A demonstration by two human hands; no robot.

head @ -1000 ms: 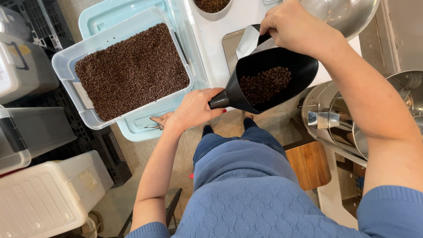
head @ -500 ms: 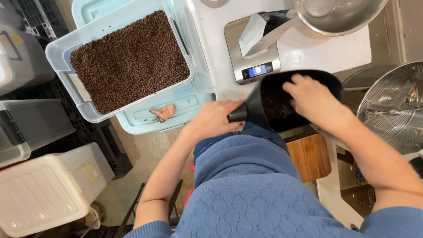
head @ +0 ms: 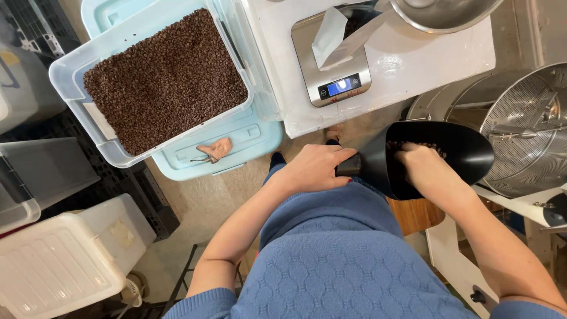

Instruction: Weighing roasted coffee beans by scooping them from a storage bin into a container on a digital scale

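Scoop (head: 460, 153) lowered, right hand (head: 422, 165) now inside

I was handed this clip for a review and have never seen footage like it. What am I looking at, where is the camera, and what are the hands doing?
The camera sits on a person's head and looks straight down, so you see their blue sweater and both bare arms from above. There is no robot. The left hand grips the handle of a black scoop. The right hand reaches into the scoop, where a few dark coffee beans show. Above, on a white table, a steel kitchen scale carries a small open bag, beside a metal bowl. At the left, a clear bin filled with coffee beans rests on a light blue lid. At the right stands a perforated metal drum.
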